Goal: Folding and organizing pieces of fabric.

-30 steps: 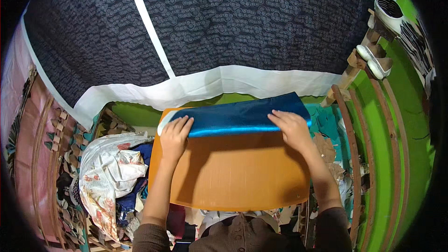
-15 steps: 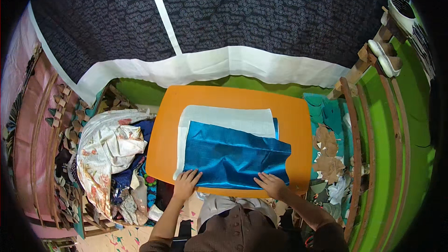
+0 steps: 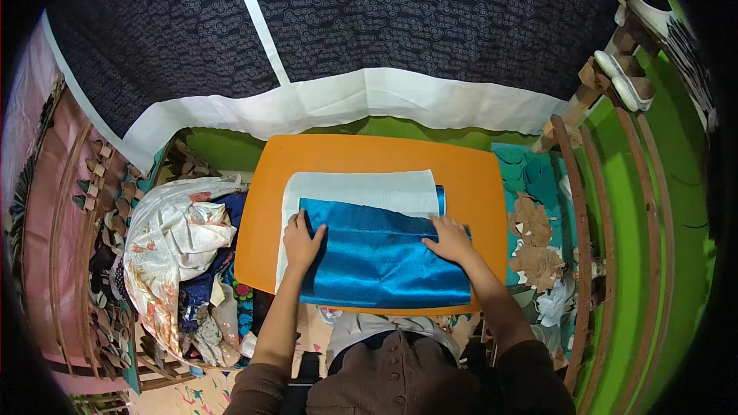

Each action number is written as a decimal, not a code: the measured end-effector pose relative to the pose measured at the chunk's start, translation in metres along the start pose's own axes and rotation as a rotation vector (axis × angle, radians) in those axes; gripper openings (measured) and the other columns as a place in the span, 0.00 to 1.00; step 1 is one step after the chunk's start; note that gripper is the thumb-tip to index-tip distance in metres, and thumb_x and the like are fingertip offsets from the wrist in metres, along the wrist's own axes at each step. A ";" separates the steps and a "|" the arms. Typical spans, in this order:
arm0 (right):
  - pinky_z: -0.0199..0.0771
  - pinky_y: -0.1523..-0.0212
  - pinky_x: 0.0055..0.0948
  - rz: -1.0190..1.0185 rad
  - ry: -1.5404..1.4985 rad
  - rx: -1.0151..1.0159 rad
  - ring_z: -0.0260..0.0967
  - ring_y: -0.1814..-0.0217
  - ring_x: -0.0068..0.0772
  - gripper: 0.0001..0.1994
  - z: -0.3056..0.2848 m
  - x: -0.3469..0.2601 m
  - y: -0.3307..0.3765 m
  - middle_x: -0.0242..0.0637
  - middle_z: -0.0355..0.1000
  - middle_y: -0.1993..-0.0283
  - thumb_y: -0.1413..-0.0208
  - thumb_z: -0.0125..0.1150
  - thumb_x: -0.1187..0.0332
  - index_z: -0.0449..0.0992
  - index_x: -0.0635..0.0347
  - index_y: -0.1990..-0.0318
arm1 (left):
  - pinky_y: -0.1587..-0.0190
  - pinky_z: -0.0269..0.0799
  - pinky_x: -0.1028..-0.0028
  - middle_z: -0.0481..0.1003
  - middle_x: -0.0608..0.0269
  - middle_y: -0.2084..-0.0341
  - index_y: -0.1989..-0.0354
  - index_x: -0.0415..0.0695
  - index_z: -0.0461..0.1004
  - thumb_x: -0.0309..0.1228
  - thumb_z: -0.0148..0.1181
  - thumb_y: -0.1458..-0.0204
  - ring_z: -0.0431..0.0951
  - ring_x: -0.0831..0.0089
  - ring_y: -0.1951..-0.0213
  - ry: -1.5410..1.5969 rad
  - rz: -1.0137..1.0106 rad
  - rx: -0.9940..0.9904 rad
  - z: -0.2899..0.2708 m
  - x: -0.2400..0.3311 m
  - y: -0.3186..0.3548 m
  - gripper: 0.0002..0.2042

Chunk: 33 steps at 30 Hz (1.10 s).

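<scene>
A shiny blue cloth (image 3: 377,261) lies over a white cloth (image 3: 357,186) on the orange table (image 3: 384,150). My left hand (image 3: 302,241) rests at the blue cloth's left edge, thumb and fingers apart. On the upper right part of the same cloth lies my right hand (image 3: 450,238), its fingers spread over the folded edge. Neither hand grips anything. A narrow strip of blue shows past the white cloth's right edge. Faint creases cross the blue cloth's middle.
To the left is a heap of fabrics under a white floral cloth (image 3: 181,223). Teal pieces (image 3: 526,177) and brown cut pieces (image 3: 534,238) lie right of the table. Wooden rails (image 3: 573,246) stand on the right. A dark patterned curtain (image 3: 430,23) hangs behind.
Both hands have moved up from the blue cloth's near edge, the left to its left edge and the right to its upper right part. The blue cloth now lies flatter and its near edge is straighter.
</scene>
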State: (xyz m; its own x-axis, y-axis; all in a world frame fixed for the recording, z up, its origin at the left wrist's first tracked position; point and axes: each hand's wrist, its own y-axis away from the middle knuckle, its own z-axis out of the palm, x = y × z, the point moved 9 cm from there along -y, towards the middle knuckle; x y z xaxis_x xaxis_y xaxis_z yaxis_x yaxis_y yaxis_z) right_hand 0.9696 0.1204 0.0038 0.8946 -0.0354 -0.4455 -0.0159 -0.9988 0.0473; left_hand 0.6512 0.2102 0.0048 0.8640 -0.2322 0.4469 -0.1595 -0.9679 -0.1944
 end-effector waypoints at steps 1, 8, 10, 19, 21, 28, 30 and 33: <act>0.59 0.47 0.39 0.098 -0.042 -0.274 0.60 0.48 0.50 0.22 0.025 0.010 -0.003 0.48 0.66 0.53 0.56 0.60 0.57 0.71 0.58 0.55 | 0.52 0.63 0.58 0.65 0.41 0.54 0.50 0.35 0.64 0.44 0.60 0.58 0.68 0.48 0.55 -0.033 -0.162 -0.008 0.006 -0.012 -0.006 0.30; 0.63 0.52 0.31 0.018 -0.403 -0.495 0.63 0.52 0.43 0.24 0.050 0.018 -0.016 0.46 0.68 0.59 0.57 0.63 0.58 0.68 0.61 0.54 | 0.59 0.69 0.61 0.72 0.38 0.68 0.59 0.31 0.68 0.42 0.65 0.62 0.72 0.45 0.63 -0.028 -0.385 -0.076 0.020 -0.059 -0.019 0.28; 0.63 0.55 0.27 0.080 -0.439 -0.561 0.63 0.55 0.34 0.25 0.053 0.014 -0.020 0.43 0.68 0.61 0.57 0.63 0.59 0.66 0.62 0.52 | 0.61 0.69 0.62 0.73 0.39 0.69 0.62 0.32 0.70 0.40 0.64 0.59 0.74 0.49 0.65 0.113 -0.449 -0.179 0.025 -0.083 -0.015 0.24; 0.63 0.63 0.25 -0.086 -0.571 -0.491 0.62 0.66 0.25 0.12 0.011 -0.004 -0.115 0.34 0.68 0.68 0.50 0.57 0.62 0.68 0.59 0.62 | 0.59 0.66 0.70 0.74 0.54 0.68 0.62 0.32 0.69 0.33 0.55 0.49 0.72 0.66 0.64 0.722 -0.294 0.187 -0.029 -0.064 -0.063 0.14; 0.63 0.61 0.26 -0.034 -0.452 -0.546 0.62 0.63 0.28 0.17 0.022 -0.006 -0.127 0.36 0.68 0.65 0.51 0.58 0.58 0.67 0.59 0.59 | 0.58 0.65 0.70 0.72 0.53 0.67 0.62 0.33 0.69 0.31 0.54 0.49 0.71 0.66 0.63 0.716 -0.177 0.329 -0.033 -0.062 -0.077 0.13; 0.61 0.57 0.29 -0.024 -0.336 -0.987 0.62 0.58 0.35 0.38 0.052 -0.014 -0.124 0.42 0.67 0.63 0.65 0.64 0.42 0.67 0.68 0.54 | 0.57 0.63 0.69 0.69 0.49 0.66 0.63 0.34 0.67 0.28 0.53 0.49 0.68 0.59 0.62 0.495 -0.237 0.200 -0.003 -0.080 -0.111 0.10; 0.61 0.64 0.33 -0.103 -0.231 -0.708 0.63 0.65 0.34 0.27 0.048 -0.006 -0.134 0.39 0.66 0.71 0.63 0.65 0.46 0.69 0.64 0.67 | 0.54 0.61 0.65 0.68 0.47 0.63 0.60 0.34 0.66 0.28 0.53 0.50 0.67 0.56 0.59 0.381 -0.233 0.257 -0.005 -0.073 -0.109 0.11; 0.60 0.62 0.37 0.160 -0.429 -0.349 0.64 0.64 0.35 0.19 0.023 0.022 -0.155 0.39 0.68 0.71 0.59 0.64 0.54 0.67 0.60 0.75 | 0.49 0.56 0.59 0.66 0.44 0.57 0.55 0.35 0.65 0.29 0.54 0.52 0.64 0.51 0.53 0.148 -0.127 0.428 -0.023 -0.021 -0.093 0.16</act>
State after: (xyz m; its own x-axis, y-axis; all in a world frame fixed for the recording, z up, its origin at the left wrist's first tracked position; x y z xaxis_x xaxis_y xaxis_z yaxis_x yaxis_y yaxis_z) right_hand 0.9811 0.2735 -0.0342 0.6305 -0.2690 -0.7281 0.0775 -0.9115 0.4039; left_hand 0.6365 0.3033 0.0340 0.7816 -0.1562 0.6039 0.1808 -0.8698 -0.4590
